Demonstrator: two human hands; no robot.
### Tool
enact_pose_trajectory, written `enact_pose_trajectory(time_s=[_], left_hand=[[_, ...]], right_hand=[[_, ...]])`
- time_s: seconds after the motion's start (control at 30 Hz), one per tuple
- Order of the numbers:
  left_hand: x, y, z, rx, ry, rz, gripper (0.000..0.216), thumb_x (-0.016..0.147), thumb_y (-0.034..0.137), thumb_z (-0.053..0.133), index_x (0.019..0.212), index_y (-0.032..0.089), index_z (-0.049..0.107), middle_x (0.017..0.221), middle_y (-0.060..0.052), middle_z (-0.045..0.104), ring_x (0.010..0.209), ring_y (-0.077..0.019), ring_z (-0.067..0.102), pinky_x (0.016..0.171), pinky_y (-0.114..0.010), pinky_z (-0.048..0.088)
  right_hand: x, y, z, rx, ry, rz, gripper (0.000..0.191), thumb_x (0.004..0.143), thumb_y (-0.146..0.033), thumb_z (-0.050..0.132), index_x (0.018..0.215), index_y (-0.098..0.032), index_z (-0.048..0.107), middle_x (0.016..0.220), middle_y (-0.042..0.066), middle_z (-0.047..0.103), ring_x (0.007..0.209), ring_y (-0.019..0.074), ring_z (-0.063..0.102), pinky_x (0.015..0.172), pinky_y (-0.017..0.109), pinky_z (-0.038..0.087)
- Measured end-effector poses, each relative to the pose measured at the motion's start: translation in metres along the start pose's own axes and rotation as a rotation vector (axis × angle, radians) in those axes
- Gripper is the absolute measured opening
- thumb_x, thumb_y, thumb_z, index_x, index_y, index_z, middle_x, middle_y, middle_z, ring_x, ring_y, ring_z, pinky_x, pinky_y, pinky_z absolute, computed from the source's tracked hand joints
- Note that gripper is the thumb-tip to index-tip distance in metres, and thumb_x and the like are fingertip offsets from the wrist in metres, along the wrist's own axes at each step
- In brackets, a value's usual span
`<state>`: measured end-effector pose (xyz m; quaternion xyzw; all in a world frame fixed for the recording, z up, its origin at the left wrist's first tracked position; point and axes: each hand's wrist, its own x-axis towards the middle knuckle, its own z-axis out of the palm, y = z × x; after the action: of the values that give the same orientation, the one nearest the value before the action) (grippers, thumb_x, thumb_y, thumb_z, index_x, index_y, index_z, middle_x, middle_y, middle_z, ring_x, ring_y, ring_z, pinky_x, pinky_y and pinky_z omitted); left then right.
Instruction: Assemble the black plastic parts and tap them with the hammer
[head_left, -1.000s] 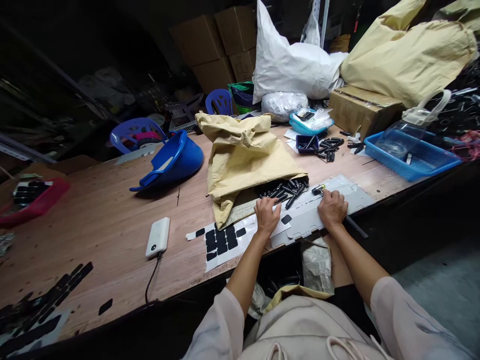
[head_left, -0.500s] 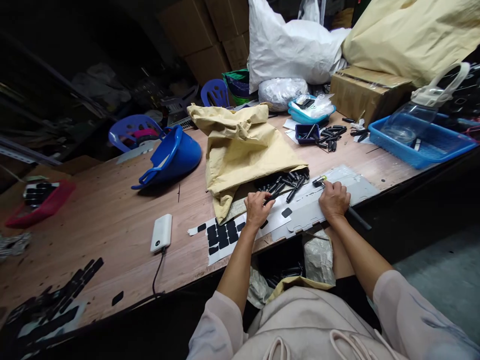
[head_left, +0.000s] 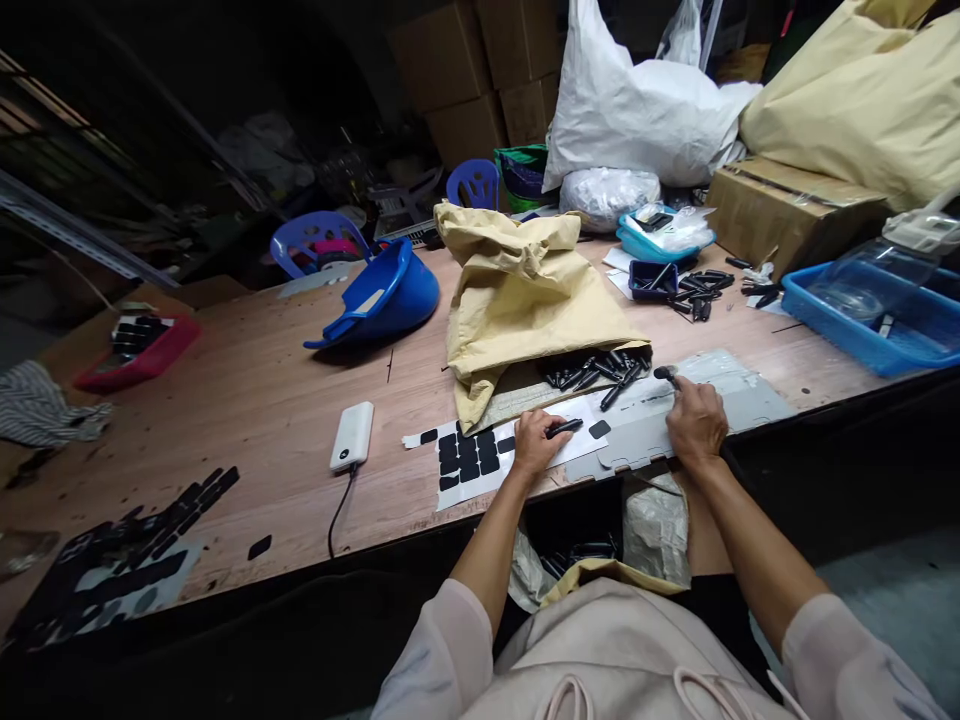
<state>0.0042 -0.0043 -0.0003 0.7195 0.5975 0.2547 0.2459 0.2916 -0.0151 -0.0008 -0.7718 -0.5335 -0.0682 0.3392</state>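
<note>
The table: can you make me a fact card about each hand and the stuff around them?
Left hand: holding a black pen-shaped piece
Right hand: gripping a dark-headed tool
Tan sack: loose black pieces at its mouth
White sheet: black patches on it
Blue scoop: left of the sack
White device: cable attached

Head camera, looking forward, down across table [head_left: 292, 405].

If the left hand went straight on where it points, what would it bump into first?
Probably the pile of black tubes at the mouth of the yellow bag, ahead of the left hand. The hand's height above the table is hard to tell.
</note>
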Motion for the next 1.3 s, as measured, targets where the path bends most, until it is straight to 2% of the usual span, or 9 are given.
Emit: enact_pose_trajectory(time_s=[0.1, 0.2, 0.43, 0.57, 0.87, 1.0, 1.1, 1.2, 1.3], left_hand=[[0.001, -0.002, 0.000, -0.016, -0.002, 0.001, 0.019, 0.082, 0.025, 0.085, 0.100, 0.030, 0.083, 0.100, -0.002, 0.074, 0.108, -0.0254, 0.059, 0.100, -0.042, 0.043], [0.001, -0.003, 0.002, -0.023, 0.000, -0.006, 0.020, 0.081, 0.025, 0.086, 0.100, 0.031, 0.084, 0.098, -0.002, 0.074, 0.107, -0.0248, 0.059, 0.100, -0.041, 0.043], [0.002, -0.003, 0.003, -0.020, -0.003, -0.002, 0.012, 0.084, 0.029, 0.084, 0.096, 0.030, 0.084, 0.094, -0.001, 0.072, 0.103, -0.0230, 0.058, 0.097, -0.038, 0.043], [0.002, -0.002, 0.004, -0.036, 0.004, -0.009, 0.015, 0.085, 0.029, 0.083, 0.099, 0.031, 0.084, 0.094, -0.001, 0.072, 0.102, -0.0228, 0.058, 0.098, -0.039, 0.044], [0.001, -0.003, 0.005, -0.059, 0.017, -0.014, 0.018, 0.080, 0.026, 0.084, 0.098, 0.030, 0.084, 0.097, -0.001, 0.074, 0.105, -0.0240, 0.059, 0.101, -0.042, 0.044], [0.000, 0.001, 0.003, -0.056, 0.014, -0.011, 0.017, 0.079, 0.026, 0.085, 0.095, 0.029, 0.083, 0.097, -0.002, 0.073, 0.106, -0.0250, 0.059, 0.101, -0.043, 0.043], [-0.001, 0.004, 0.003, -0.043, 0.017, -0.004, 0.017, 0.078, 0.026, 0.087, 0.094, 0.027, 0.082, 0.097, -0.002, 0.073, 0.108, -0.0256, 0.059, 0.101, -0.042, 0.042], [-0.001, 0.004, 0.003, -0.033, 0.016, -0.012, 0.016, 0.079, 0.027, 0.087, 0.095, 0.027, 0.081, 0.098, -0.002, 0.074, 0.108, -0.0256, 0.059, 0.101, -0.042, 0.041], [0.000, 0.004, 0.003, -0.028, 0.007, -0.014, 0.015, 0.081, 0.027, 0.085, 0.095, 0.028, 0.081, 0.099, -0.002, 0.074, 0.108, -0.0257, 0.059, 0.100, -0.042, 0.041]], right_hand=[[-0.023, -0.027, -0.003, 0.284, -0.008, -0.146, 0.039, 0.103, -0.025, 0.045, 0.131, -0.020, 0.072, 0.105, 0.012, 0.070, 0.100, 0.0249, 0.063, 0.088, 0.037, 0.050], [-0.049, -0.058, -0.004, 0.526, -0.190, -0.299, 0.035, 0.105, -0.028, 0.046, 0.127, -0.024, 0.073, 0.101, 0.007, 0.072, 0.095, 0.0213, 0.067, 0.088, 0.033, 0.054], [-0.081, -0.086, -0.004, 0.409, -0.315, -0.473, 0.037, 0.105, -0.022, 0.048, 0.131, -0.027, 0.074, 0.097, 0.006, 0.070, 0.094, 0.0192, 0.066, 0.083, 0.027, 0.053], [-0.077, -0.084, -0.010, 0.323, -0.379, -0.388, 0.039, 0.106, -0.025, 0.046, 0.131, -0.028, 0.075, 0.098, 0.006, 0.071, 0.096, 0.0197, 0.065, 0.084, 0.027, 0.051], [-0.063, -0.073, -0.011, 0.399, -0.381, -0.295, 0.037, 0.104, -0.029, 0.048, 0.127, -0.026, 0.077, 0.100, 0.006, 0.071, 0.096, 0.0196, 0.066, 0.086, 0.028, 0.051], [-0.028, -0.044, -0.016, 0.327, -0.212, -0.221, 0.037, 0.104, -0.029, 0.048, 0.127, -0.023, 0.076, 0.102, 0.008, 0.071, 0.099, 0.0216, 0.064, 0.093, 0.032, 0.049], [0.006, -0.014, -0.017, 0.134, -0.122, -0.060, 0.037, 0.099, -0.024, 0.051, 0.124, -0.021, 0.078, 0.102, 0.010, 0.069, 0.097, 0.0233, 0.060, 0.088, 0.033, 0.045], [0.027, 0.008, -0.013, -0.027, -0.145, 0.112, 0.035, 0.095, -0.021, 0.055, 0.119, -0.021, 0.080, 0.100, 0.010, 0.066, 0.089, 0.0224, 0.054, 0.078, 0.033, 0.039], [0.030, 0.014, -0.006, -0.130, -0.168, 0.150, 0.034, 0.096, -0.021, 0.056, 0.120, -0.023, 0.080, 0.102, 0.010, 0.064, 0.087, 0.0215, 0.050, 0.074, 0.033, 0.033]])
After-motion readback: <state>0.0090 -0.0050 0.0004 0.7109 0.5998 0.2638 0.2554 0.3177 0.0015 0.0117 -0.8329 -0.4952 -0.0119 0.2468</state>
